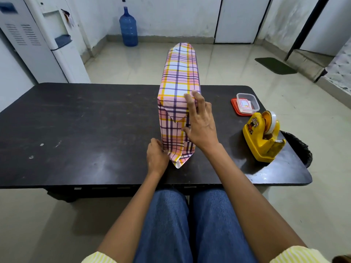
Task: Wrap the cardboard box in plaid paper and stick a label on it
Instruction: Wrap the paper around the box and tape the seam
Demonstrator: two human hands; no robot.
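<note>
The dark table (76,120) is occupying the centre of the view, and the seated person's knees are sitting under its near edge. A white water dispenser (38,44) is standing on the floor beyond the table's far left corner. The cardboard box (179,73) is standing on the table just right of its middle, running lengthwise from the near half out past the far edge, and the plaid paper (171,133) is covering every face in view. On the end facing the table's near edge, a top flap is lying folded down to a point, and a bottom flap (179,158) is lying out on the tabletop.

A blue water bottle (128,29) is standing on the floor well beyond the table's far edge. A green mat (275,65) is lying on the floor beyond the far right corner.

The right hand (201,126) is pressing spread, mostly straight fingers against the right side of the box's near end, gripping nothing. The left hand (156,156) is resting on the table at that end's lower left corner, fingers curled against the paper; whether they are pinching it cannot be told.

A yellow tape dispenser (260,137) is sitting near the table's right edge. A clear container (247,105) holding labels is sitting at the table's far right corner.
</note>
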